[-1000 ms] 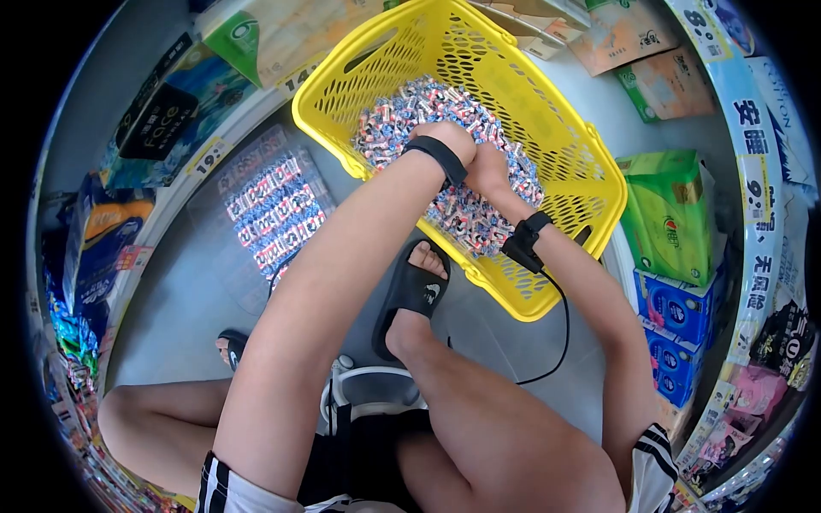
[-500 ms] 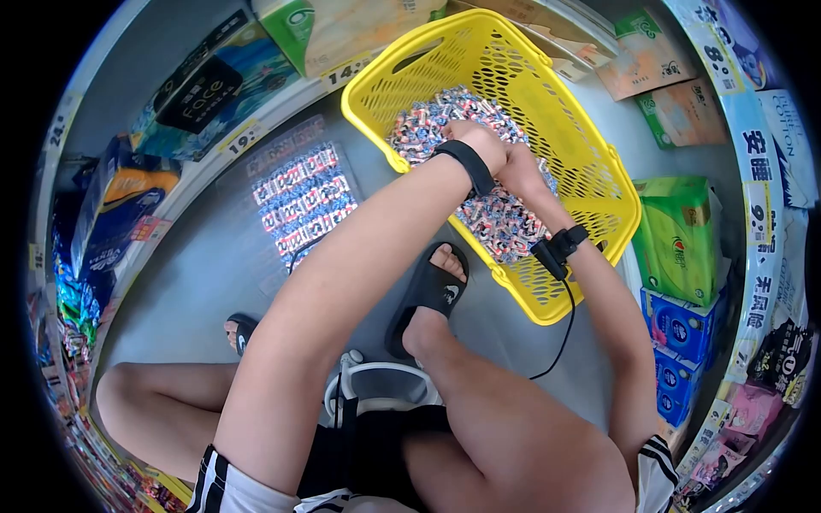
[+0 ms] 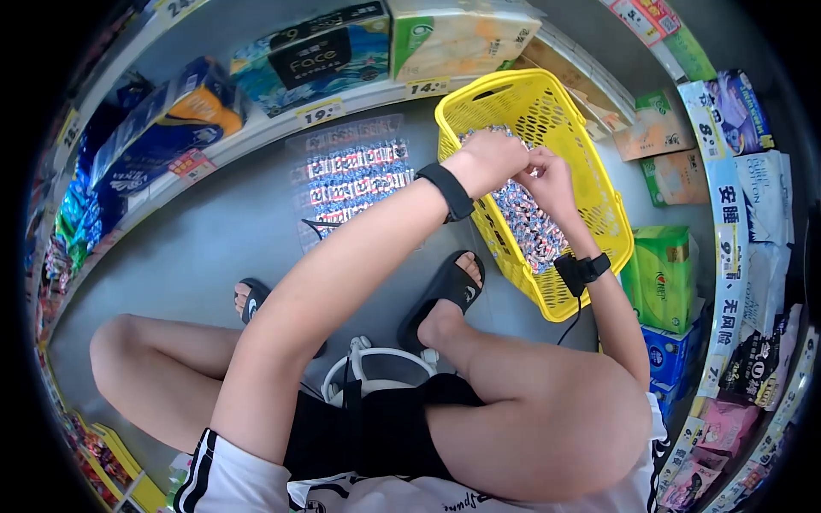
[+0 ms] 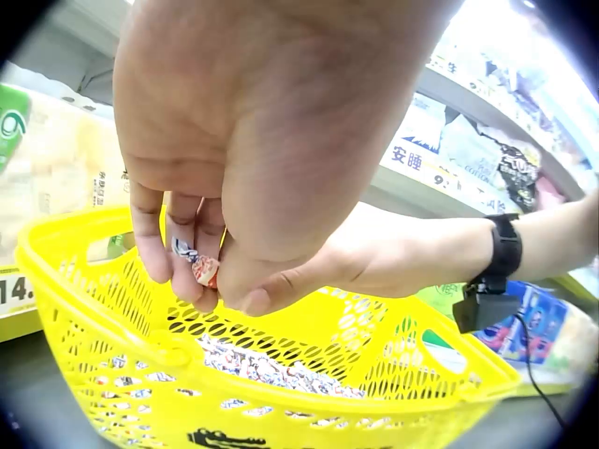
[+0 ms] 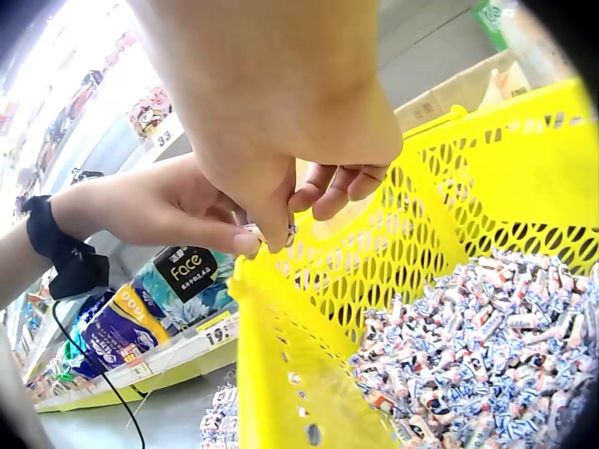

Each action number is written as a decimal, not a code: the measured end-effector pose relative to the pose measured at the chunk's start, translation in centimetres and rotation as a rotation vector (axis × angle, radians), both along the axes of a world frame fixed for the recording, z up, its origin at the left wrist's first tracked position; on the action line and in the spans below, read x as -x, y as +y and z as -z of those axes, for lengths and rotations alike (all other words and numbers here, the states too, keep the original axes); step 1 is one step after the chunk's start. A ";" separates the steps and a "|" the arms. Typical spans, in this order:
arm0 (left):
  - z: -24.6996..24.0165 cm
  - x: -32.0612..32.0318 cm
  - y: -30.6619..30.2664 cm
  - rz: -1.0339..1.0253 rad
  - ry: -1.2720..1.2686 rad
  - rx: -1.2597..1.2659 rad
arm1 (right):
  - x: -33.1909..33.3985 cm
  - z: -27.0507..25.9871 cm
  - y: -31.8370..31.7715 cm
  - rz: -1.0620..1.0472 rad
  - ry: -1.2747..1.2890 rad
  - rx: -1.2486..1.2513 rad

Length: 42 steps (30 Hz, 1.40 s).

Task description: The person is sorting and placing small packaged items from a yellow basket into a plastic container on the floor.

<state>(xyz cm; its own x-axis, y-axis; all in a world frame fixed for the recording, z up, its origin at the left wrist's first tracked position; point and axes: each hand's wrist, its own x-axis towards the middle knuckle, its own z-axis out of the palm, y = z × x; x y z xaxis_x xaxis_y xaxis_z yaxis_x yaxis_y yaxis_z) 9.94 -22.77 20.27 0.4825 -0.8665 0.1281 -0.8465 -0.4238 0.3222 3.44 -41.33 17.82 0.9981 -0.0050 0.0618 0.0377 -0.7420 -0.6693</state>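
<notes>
Clerk: Position of the hands?

Inspector: They meet above the yellow basket. The left hand grips a wrapped sweet, twisted paper printed red and blue on white. The right hand pinches at the same spot, its fingers curled.

Clerk: Materials?

Inspector: Basket: glossy moulded plastic, walls pierced with oval holes. Inside, a deep loose heap of small wrapped cylinders with crimped ends. On smooth grey floor, similar pieces lie in straight rows, edged by clear, shiny material.

Clerk: Obscured?

Inspector: Fingers cover much of the gripped sweet; whether it is fully wrapped, I cannot tell. The left forearm crosses the lower end of the rows. In the left wrist view, the frame cuts off the basket's base and its dark print.
</notes>
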 end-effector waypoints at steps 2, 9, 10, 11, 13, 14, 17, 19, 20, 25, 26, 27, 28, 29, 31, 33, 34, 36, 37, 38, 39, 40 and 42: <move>-0.8 0.8 2.5 -0.004 -0.024 0.080 | -0.1 -1.3 1.7 -0.030 0.001 0.019; -0.3 3.6 11.1 -0.201 0.171 0.244 | 0.3 -4.4 9.2 -0.265 -0.093 0.148; 0.1 4.1 12.2 -0.215 0.174 0.251 | 0.2 -4.4 10.0 -0.280 -0.089 0.153; 0.5 4.5 13.4 -0.231 0.188 0.282 | 0.0 -4.4 10.7 -0.316 -0.101 0.183; 1.8 4.9 15.5 -0.265 0.156 0.327 | -0.8 -4.0 12.1 -0.363 -0.104 0.239; 2.5 5.1 16.5 -0.277 0.162 0.332 | -1.1 -3.6 12.9 -0.375 -0.097 0.242; 4.3 5.5 19.3 -0.332 0.157 0.400 | -2.0 -2.9 15.2 -0.452 -0.038 0.192; 5.4 5.8 20.9 -0.377 0.202 0.434 | -1.9 -2.1 16.7 -0.468 0.025 0.160; 5.9 6.1 21.5 -0.401 0.204 0.474 | -2.2 -1.8 17.3 -0.470 0.076 0.128; 7.8 7.5 23.2 -0.556 0.359 0.486 | -2.8 1.5 19.9 -0.429 0.311 -0.012; 8.3 7.6 23.3 -0.608 0.420 0.497 | -3.0 2.4 20.1 -0.435 0.315 -0.009; 9.0 7.8 23.4 -0.628 0.388 0.541 | -3.2 3.2 20.5 -0.411 0.373 -0.111; 9.7 8.0 23.4 -0.634 0.391 0.543 | -3.3 4.0 20.9 -0.386 0.431 -0.212; 10.4 8.3 23.3 -0.716 0.385 0.518 | -3.4 5.1 21.2 -0.390 0.436 -0.210; 11.3 9.1 22.9 -0.832 0.404 0.465 | -3.3 7.3 21.9 -0.326 0.481 -0.283; 12.2 9.8 22.4 -0.855 0.409 0.479 | -3.3 8.5 22.5 -0.252 0.521 -0.319; 12.7 10.1 22.2 -0.876 0.410 0.493 | -3.3 9.1 22.7 -0.252 0.524 -0.318; 12.8 10.3 21.7 -0.889 0.404 0.531 | -3.4 9.9 23.0 -0.181 0.527 -0.328; 12.4 10.5 21.5 -0.934 0.472 0.516 | -3.5 10.1 23.2 -0.181 0.533 -0.324; 12.0 10.5 21.4 -0.978 0.542 0.500 | -3.6 10.3 23.3 -0.157 0.567 -0.358; 12.4 10.6 21.4 -0.980 0.548 0.502 | -3.7 10.2 23.5 -0.133 0.601 -0.393; 12.7 10.5 21.3 -1.002 0.523 0.544 | -3.7 10.1 23.7 -0.133 0.606 -0.390; 13.5 10.3 21.4 -1.029 0.500 0.587 | -4.0 10.0 24.0 -0.124 0.639 -0.436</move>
<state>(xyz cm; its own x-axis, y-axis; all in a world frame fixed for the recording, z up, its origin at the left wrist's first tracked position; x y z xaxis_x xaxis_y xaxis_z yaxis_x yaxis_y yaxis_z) -0.35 -1.37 6.74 0.9981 0.0559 -0.0260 0.0502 -0.4939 0.8681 7.44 -17.29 7.78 0.8341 0.2175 -0.5070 -0.3876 -0.4229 -0.8191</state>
